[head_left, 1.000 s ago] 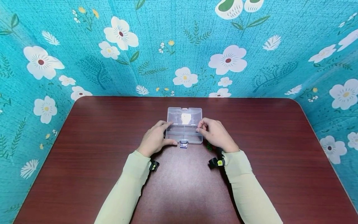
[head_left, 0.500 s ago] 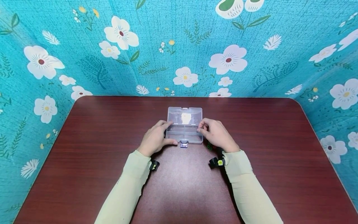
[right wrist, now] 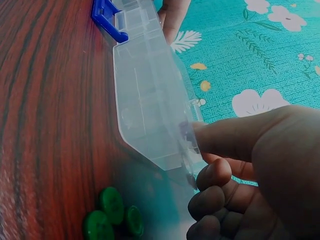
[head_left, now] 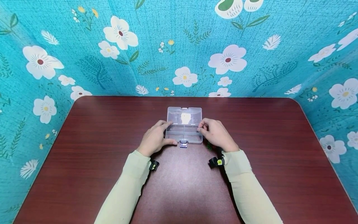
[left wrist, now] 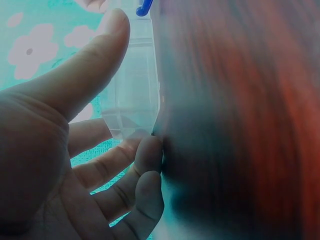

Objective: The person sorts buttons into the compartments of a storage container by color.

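Note:
A clear plastic divided box (head_left: 191, 137) sits on the table with its lid (head_left: 174, 114) raised at the back. Its blue latch (head_left: 183, 144) hangs at the front. My left hand (head_left: 152, 140) grips the left end, thumb along the front edge and forefinger near the hinge. At the right end, my right hand (head_left: 217, 134) has thumb and forefinger together over the rim, the other fingers curled beside it. The right wrist view shows the thumb tip partly behind the clear wall; the forefinger tip is hidden. Several green buttons (right wrist: 111, 205) lie by the box's right end.
The dark red wood-grain table (head_left: 98, 149) has rounded far corners. A turquoise floral cloth (head_left: 156, 56) hangs behind it and along both sides. Black wrist cameras are strapped under both sleeves.

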A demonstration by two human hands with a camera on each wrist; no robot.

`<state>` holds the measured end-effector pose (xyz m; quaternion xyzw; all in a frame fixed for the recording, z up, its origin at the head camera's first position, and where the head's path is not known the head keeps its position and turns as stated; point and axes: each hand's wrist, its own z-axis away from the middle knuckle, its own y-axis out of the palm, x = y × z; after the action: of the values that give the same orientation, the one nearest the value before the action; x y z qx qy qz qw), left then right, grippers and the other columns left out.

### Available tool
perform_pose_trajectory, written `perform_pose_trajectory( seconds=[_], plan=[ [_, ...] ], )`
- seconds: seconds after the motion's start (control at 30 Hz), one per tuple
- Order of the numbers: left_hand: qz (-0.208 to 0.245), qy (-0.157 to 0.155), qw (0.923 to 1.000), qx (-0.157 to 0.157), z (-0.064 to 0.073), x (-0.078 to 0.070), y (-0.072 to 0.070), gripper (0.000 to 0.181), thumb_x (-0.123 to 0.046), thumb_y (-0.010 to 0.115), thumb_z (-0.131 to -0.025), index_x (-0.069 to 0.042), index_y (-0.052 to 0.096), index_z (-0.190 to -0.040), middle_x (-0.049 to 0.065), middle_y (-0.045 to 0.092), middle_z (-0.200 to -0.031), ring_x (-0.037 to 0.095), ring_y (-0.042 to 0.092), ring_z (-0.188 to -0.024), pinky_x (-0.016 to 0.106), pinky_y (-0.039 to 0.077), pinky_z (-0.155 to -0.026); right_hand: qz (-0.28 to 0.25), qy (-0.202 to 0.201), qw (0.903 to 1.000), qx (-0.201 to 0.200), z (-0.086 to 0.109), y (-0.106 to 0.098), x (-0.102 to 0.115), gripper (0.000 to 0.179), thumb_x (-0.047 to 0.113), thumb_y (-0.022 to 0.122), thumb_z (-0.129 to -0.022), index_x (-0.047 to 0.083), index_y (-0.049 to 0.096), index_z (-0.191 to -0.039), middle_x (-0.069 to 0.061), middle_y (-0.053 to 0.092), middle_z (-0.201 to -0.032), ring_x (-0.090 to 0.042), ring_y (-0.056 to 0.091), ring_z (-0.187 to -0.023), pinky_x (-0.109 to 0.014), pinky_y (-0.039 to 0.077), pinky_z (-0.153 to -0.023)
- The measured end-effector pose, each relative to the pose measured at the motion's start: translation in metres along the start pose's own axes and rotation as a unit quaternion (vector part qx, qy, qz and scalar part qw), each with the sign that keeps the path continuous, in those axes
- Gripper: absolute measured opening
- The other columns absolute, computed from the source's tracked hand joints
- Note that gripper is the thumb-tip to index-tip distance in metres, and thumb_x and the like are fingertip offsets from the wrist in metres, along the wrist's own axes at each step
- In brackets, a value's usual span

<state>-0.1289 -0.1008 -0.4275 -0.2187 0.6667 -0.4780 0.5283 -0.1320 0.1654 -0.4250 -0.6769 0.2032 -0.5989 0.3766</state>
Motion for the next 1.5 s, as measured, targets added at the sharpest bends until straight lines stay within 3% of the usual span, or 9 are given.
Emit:
perform_pose_trajectory(
  seconds=[0.9, 1.5],
  plan=[
    [-0.002, -0.002, 1.0, -0.002, 0.001, -0.002, -0.002, 0.088, -0.048, 0.085, -0.075, -0.009, 0.053, -0.147, 0.009, 0.057, -0.137, 0.028, 0.062, -0.113, 0.048, 0.052, -0.09, 0.015, -0.001, 0.9999, -0.005, -0.001, 0.003, -0.002, 0.008, 0.018, 0.069, -0.095, 0.013, 0.066, -0.089, 0.002, 0.05, -0.067, -0.013, 0.044, -0.058, -0.032, 0.038, -0.059],
    [0.004, -0.009, 0.9999, 0.004, 0.0, 0.0, 0.0, 0.087, -0.048, 0.085, -0.076, -0.011, 0.053, -0.147, 0.009, 0.056, -0.136, 0.027, 0.061, -0.113, 0.047, 0.051, -0.091, -0.011, -0.009, 0.9998, -0.015, 0.004, -0.009, 0.005, 0.005, 0.016, 0.068, -0.096, 0.013, 0.068, -0.092, 0.001, 0.052, -0.071, -0.015, 0.045, -0.056, -0.034, 0.039, -0.062]
  ],
)
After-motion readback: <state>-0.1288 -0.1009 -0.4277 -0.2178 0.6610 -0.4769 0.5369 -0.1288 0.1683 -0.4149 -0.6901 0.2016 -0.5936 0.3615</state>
